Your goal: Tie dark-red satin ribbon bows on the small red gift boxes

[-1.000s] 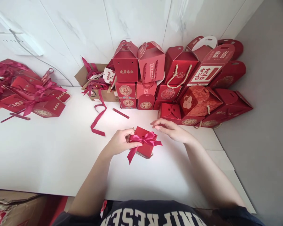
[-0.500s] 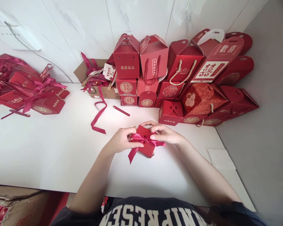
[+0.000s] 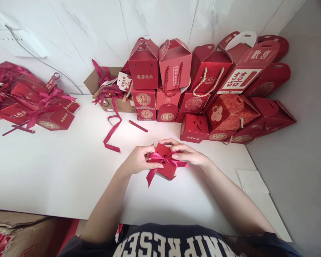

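Red gift box now looks steadied both sides: left grip pinching it, right grip, clear a second ago, pinching satin bow.

Sm. red box w/ top flaps folded in, turned at an angle btwn L hand & R hand; can't tell if it's touching the tbl.. Shiny dk. pink ribbon tied in a bow across top, knot approx. mid, one tail hanging off L front, other out R. Pale cord pokes out nr. lower R corner.
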`<state>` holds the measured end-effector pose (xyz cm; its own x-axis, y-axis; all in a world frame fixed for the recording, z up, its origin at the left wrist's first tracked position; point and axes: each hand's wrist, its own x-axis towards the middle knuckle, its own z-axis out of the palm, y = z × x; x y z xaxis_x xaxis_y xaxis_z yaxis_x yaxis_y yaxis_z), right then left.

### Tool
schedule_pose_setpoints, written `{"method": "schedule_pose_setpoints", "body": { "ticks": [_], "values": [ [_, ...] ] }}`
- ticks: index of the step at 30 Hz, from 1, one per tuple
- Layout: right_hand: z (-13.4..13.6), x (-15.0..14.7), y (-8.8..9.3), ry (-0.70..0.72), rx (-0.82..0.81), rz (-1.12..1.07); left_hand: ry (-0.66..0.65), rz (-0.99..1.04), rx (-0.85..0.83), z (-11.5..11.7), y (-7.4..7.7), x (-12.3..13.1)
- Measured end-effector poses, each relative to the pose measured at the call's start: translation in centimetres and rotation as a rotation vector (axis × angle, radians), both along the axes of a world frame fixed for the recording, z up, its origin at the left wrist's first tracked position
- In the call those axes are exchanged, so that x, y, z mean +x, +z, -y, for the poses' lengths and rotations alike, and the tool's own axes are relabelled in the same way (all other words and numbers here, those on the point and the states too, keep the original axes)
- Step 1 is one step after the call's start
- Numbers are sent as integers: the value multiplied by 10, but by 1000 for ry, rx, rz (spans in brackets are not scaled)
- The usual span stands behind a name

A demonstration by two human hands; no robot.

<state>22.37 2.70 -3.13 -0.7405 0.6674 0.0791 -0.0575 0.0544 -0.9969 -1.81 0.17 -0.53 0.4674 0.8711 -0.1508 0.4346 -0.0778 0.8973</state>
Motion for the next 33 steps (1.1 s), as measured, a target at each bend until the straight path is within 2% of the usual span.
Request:
{"method": "schedule_pose_setpoints", "body": {
  "ticks": [8,15,20,27,30,33],
  "values": [
    [0,-1,0,-25,-39,17,-26,63,-43,-2,-2,-2],
    [0,-4,1,-8,-71,-52,-21,116,-9,-4,-3,-10],
    [1,-9,-6,-97,-144,-73,-117,214,-127,-9,-4,-15],
    [3,-8,-8,-80,-160,-105,-220,116,-300,-9,-3,-20],
    [2,-7,-15,-87,-215,-160,-239,98,-291,-10,-3,-24],
    [-1,-8,-31,-128,-346,-271,-245,66,-231,-12,0,-34]
  ]
}}
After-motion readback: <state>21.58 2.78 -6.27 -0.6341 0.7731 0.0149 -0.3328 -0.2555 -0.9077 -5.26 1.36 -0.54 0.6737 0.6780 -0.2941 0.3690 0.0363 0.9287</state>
